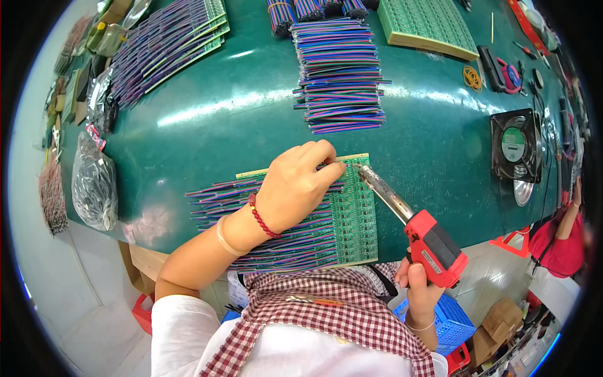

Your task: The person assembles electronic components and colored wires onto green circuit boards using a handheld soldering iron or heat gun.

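Observation:
A green circuit board panel (pixel 357 220) lies before me at the table's near edge. Rows of thin multicoloured wires (pixel 286 251) cover its left part and stick out past that side. My left hand (pixel 298 182) reaches across them, thumb and forefinger pinched on a wire at the panel's far edge; the fingers mostly hide this wire. In my right hand (pixel 419 286) is a red and black soldering gun (pixel 433 248), held by the handle. Its metal barrel slants up and left, and the tip meets the panel's far edge beside my left fingertips.
A pile of wires (pixel 339 75) lies ahead, with wire bundles (pixel 308 9) behind. Wired panels (pixel 169 50) are stacked far left, bare panels (pixel 430 28) far right. A black fan (pixel 515 146) stands at right; a plastic bag (pixel 94 182) sits left. Another person's arm (pixel 568 220) shows far right.

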The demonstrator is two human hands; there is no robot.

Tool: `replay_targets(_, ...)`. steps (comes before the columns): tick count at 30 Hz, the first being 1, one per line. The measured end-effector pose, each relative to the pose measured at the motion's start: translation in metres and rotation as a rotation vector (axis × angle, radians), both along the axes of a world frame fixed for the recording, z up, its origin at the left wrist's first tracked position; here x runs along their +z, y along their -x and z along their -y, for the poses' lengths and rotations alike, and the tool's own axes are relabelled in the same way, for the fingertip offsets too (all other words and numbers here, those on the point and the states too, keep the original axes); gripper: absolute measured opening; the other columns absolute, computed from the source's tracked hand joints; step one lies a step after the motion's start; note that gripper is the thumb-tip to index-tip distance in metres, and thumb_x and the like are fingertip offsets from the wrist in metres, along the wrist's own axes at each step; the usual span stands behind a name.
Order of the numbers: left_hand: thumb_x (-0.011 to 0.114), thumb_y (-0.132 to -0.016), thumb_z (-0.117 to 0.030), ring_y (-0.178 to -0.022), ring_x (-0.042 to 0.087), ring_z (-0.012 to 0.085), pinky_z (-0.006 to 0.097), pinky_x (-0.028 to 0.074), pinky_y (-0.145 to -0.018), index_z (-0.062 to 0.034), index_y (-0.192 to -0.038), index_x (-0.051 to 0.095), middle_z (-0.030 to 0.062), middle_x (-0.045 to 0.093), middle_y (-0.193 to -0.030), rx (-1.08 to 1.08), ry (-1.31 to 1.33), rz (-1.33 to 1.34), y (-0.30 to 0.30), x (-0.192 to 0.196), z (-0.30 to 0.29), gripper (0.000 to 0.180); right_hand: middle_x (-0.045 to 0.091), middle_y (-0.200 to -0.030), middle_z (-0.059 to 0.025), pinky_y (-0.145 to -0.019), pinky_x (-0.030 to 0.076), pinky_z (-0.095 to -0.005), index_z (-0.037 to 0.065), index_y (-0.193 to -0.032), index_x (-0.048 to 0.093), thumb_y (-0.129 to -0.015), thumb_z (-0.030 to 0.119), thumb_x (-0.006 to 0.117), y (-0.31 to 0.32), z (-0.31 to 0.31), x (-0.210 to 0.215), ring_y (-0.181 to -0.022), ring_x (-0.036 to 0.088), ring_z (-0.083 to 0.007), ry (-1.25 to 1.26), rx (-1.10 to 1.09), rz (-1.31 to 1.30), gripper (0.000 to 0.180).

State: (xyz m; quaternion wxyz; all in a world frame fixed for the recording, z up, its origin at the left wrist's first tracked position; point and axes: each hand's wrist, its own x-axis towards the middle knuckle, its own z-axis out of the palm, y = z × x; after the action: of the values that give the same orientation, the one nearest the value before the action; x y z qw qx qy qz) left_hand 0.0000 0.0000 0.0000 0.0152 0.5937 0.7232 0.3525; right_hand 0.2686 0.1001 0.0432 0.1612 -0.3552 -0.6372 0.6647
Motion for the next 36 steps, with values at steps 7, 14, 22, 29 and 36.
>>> replay_targets(7, 0.070, -0.069, 0.001, -0.067, 0.058, 0.0230, 0.034, 0.048, -0.057, -0.0050, -0.086, 0.066, 0.0072, 0.056, -0.081, -0.002, -0.015, -0.001, -0.002, -0.002, -0.003, 0.018, 0.056, -0.067, -0.0089, -0.048, 0.044, -0.0260, -0.005, -0.106, 0.054, -0.093, 0.016, 0.056, -0.002, 0.001, -0.002, -0.051, 0.048, -0.0114, -0.099, 0.026, 0.024, 0.024)
replay_targets(14, 0.071, -0.069, 0.001, -0.067, 0.058, 0.0232, 0.034, 0.048, -0.057, -0.0059, -0.085, 0.066, 0.0067, 0.056, -0.080, 0.006, -0.009, 0.003, -0.001, -0.003, -0.001, 0.018, 0.057, -0.069, -0.0093, -0.049, 0.044, -0.0260, -0.004, -0.108, 0.054, -0.093, 0.019, 0.059, -0.003, 0.001, -0.004, -0.052, 0.049, -0.0116, -0.080, 0.002, 0.055, 0.028)
replay_targets(22, 0.071, -0.069, 0.000, -0.067, 0.059, 0.0233, 0.034, 0.048, -0.058, -0.0065, -0.085, 0.066, 0.0064, 0.057, -0.081, 0.009, -0.009, -0.011, -0.001, -0.003, -0.001, 0.018, 0.058, -0.072, -0.0071, -0.052, 0.045, -0.0262, -0.003, -0.105, 0.056, -0.092, 0.016, 0.061, 0.000, 0.001, 0.004, -0.057, 0.052, -0.0113, -0.017, -0.045, 0.032, 0.024)
replay_targets(29, 0.071, -0.069, -0.001, -0.067, 0.059, 0.0231, 0.034, 0.048, -0.058, -0.0071, -0.085, 0.067, 0.0059, 0.057, -0.081, 0.006, -0.003, -0.036, -0.001, -0.001, -0.001, 0.018, 0.056, -0.070, -0.0095, -0.049, 0.045, -0.0268, -0.006, -0.120, 0.051, -0.094, 0.024, 0.060, -0.003, 0.002, -0.002, -0.051, 0.047, -0.0111, -0.044, -0.024, 0.009, 0.041)
replay_targets(36, 0.072, -0.070, -0.001, -0.066, 0.058, 0.0223, 0.034, 0.048, -0.058, -0.0091, -0.084, 0.067, 0.0048, 0.057, -0.080, 0.042, 0.003, 0.007, 0.000, -0.002, -0.001, 0.017, 0.056, -0.068, -0.0088, -0.049, 0.043, -0.0259, -0.006, -0.119, 0.052, -0.094, 0.023, 0.060, 0.000, 0.005, -0.004, -0.051, 0.047, -0.0110, -0.011, -0.054, 0.029, 0.039)
